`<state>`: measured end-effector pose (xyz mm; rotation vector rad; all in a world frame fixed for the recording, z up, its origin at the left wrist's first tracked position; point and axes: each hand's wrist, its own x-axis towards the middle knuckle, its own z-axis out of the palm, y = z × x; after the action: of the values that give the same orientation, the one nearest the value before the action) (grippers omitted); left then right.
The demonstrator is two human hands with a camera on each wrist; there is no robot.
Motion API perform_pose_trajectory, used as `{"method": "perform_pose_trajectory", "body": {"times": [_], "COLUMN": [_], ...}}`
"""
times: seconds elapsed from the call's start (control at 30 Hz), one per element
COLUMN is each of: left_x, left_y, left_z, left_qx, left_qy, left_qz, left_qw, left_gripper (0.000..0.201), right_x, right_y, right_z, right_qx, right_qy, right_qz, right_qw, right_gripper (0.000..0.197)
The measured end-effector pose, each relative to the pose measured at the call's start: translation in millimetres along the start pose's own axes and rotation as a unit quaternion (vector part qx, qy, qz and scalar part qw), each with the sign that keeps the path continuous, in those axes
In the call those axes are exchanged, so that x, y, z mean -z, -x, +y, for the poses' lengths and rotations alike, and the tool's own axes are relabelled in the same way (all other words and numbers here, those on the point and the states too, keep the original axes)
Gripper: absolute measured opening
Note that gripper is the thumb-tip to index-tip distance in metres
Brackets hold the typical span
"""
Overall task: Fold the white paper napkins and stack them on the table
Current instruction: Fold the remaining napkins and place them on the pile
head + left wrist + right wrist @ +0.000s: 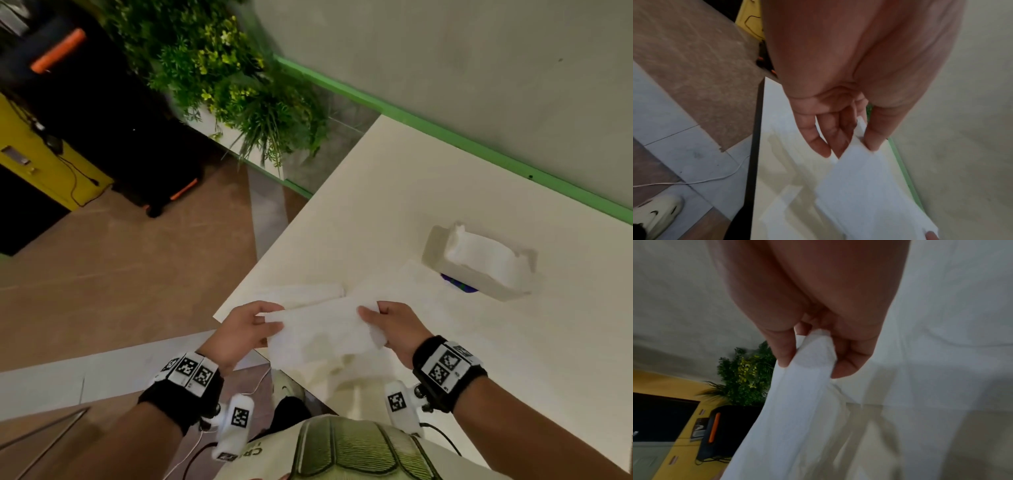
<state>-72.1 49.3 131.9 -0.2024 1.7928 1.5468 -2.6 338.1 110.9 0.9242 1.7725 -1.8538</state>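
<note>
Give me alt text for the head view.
Both hands, left hand and right hand, pinch a white napkin by its ends above the table corner. Beyond it sit a folded napkin and napkin box.

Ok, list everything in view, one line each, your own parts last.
napkin: one, white, held over the table's near corner
folded napkins: count unclear, white, on the table beyond the held one
tissue box: one, white, mid-table
table: one, cream, by the wall
plants: green, beyond the table
cabinet: one, yellow, far left
speaker: one, black with orange trim, on the floor
left hand: pinches the napkin's left end
right hand: pinches its right end
</note>
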Motion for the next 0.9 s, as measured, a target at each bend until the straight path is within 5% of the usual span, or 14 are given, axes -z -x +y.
{"method": "perform_pose_trajectory", "body": {"times": [0.27, 0.53, 0.9], "left_x": [45.1, 69.5, 74.8], "left_y": [-48.5, -77.7, -83.1], "left_z": [-6.8, -16.5, -34.9], "left_qx": [-0.025, -0.035, -0.032], "left_qy": [-0.102, -0.113, -0.173], "left_qz": [0.063, 0.113, 0.104], "left_qw": [0.992, 0.987, 0.979], "left_gripper": [0.03, 0.033, 0.028], "right_x": [-48.4, -69.8, -71.7], "right_y": [-36.5, -59.4, -71.1], "right_z": [-14.5, -12.2, -6.7], "right_qx": [-0.029, -0.02, 0.013], "right_qy": [0.048, 0.111, 0.274], "right_qz": [0.021, 0.105, 0.124], "right_qw": [0.998, 0.988, 0.954], "right_gripper": [0.014, 0.01, 0.014]}}
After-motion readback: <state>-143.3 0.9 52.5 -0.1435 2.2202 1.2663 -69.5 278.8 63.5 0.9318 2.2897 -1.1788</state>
